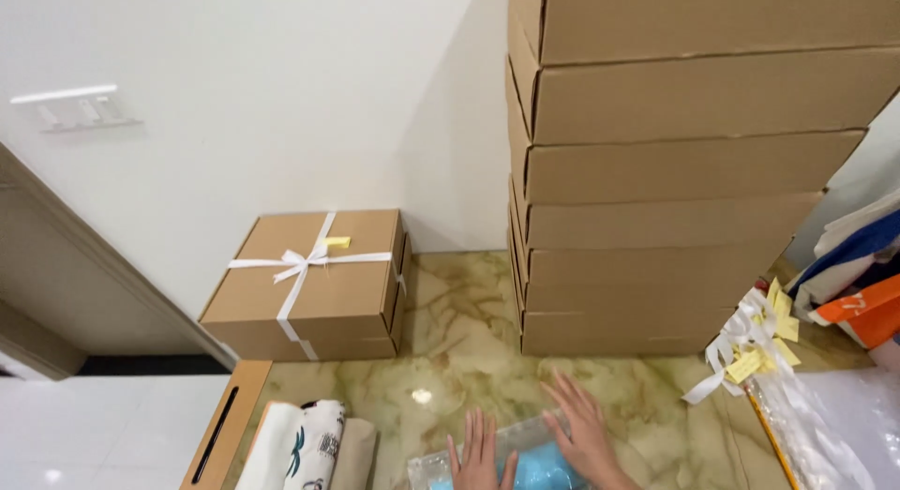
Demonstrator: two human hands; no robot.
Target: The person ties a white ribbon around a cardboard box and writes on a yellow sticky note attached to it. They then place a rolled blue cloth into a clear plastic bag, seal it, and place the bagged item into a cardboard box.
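My left hand (480,454) lies flat, fingers together, on a clear plastic packet (525,440) with something light blue (547,471) inside, at the bottom edge of the head view. My right hand (585,432) rests on the same packet just to the right, fingers spread and pressing down. The packet sits on a green-veined marble floor (450,312). Neither hand grips anything; both only press on top. The lower part of the packet is cut off by the frame.
A brown cardboard box (309,284) tied with white ribbon and a yellow tag stands at the wall. A tall stack of flat cardboard boxes (675,190) rises on the right. White ribbons with yellow tags (755,354), rolled fabrics (305,448) and bags (858,284) lie around.
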